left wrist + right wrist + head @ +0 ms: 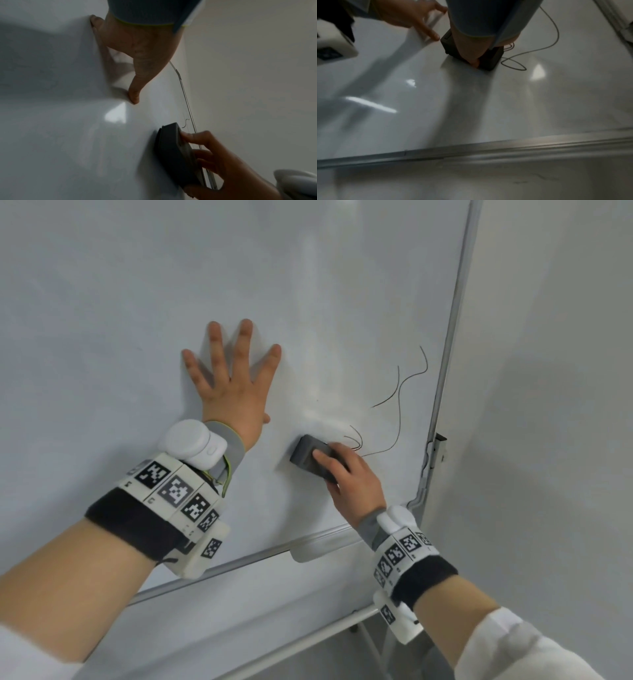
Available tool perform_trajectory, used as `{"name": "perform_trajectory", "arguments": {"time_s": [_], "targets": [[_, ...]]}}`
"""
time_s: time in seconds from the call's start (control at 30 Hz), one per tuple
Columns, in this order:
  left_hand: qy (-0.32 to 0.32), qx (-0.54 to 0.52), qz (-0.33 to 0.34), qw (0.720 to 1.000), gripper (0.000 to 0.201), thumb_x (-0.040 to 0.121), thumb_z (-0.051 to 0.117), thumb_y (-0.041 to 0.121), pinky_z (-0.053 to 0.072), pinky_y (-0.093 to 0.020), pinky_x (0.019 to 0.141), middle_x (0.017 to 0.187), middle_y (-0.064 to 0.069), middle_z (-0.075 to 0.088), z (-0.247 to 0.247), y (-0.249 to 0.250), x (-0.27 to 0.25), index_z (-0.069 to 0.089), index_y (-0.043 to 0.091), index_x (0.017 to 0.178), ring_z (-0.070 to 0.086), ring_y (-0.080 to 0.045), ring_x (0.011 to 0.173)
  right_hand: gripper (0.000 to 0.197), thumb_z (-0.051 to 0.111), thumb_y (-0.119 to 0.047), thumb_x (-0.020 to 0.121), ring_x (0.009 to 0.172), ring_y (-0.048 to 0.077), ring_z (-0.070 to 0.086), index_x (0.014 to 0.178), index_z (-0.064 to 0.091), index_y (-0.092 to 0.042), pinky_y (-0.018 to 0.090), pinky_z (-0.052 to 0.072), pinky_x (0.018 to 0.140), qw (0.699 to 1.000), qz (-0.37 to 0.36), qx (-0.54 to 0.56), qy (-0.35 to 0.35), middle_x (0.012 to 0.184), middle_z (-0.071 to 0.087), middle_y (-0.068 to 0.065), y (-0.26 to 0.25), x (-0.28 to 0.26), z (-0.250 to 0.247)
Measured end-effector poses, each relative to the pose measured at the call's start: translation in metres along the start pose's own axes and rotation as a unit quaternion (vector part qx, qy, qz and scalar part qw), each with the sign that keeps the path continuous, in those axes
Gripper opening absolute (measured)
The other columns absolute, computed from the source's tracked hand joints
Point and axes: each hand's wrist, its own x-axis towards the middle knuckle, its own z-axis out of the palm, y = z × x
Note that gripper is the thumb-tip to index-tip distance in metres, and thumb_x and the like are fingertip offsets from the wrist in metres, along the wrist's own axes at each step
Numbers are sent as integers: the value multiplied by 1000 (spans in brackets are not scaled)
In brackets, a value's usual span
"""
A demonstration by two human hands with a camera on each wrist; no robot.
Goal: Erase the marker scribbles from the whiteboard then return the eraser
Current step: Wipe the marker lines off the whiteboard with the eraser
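— While the left hand [228, 386] lies flat on the whiteboard [102, 320], fingers spread, which step is this?
— Erasing: the right hand [349, 474] clamps the eraser [310, 457] just left of the scribbles [399, 405].
— From the left wrist?
— Eraser [173, 151] flat on the board.
— Right wrist?
— Loops [554, 39] remain right; next, wipe that way.

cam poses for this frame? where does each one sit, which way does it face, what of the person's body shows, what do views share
Head: worn on the head, looks forward and down at the whiteboard; shows both forearms, left hand flat, right hand gripping the eraser.
Left wrist: looks along the left hand's thumb, across the board to the eraser.
Right wrist: looks along the right hand, over the eraser and scribbles, bottom frame below.
Shared: all three show the eraser and scribbles.
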Motion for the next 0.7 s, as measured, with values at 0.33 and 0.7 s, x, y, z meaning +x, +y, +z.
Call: {"name": "perform_trajectory", "arguments": {"time_s": [0.33,0.7], "targets": [[-10,8,2,1000,95,83,66,31,-9,-70,101,151,-9,-26,4,2,-2,-5,32,145,-25,-44,135,67,71,6,68,100,33,57,124,46,-23,38,55,72,995,73,24,71,126,49,12,25,39,-27],[-12,18,3,1000,101,78,68,38,-6,-73,100,151,-13,-26,12,6,0,-6,29,145,-23,-46,135,62,69,6,71,103,25,57,121,50,-24,37,52,85,984,157,78,25,123,52,4,26,15,-25]]}}
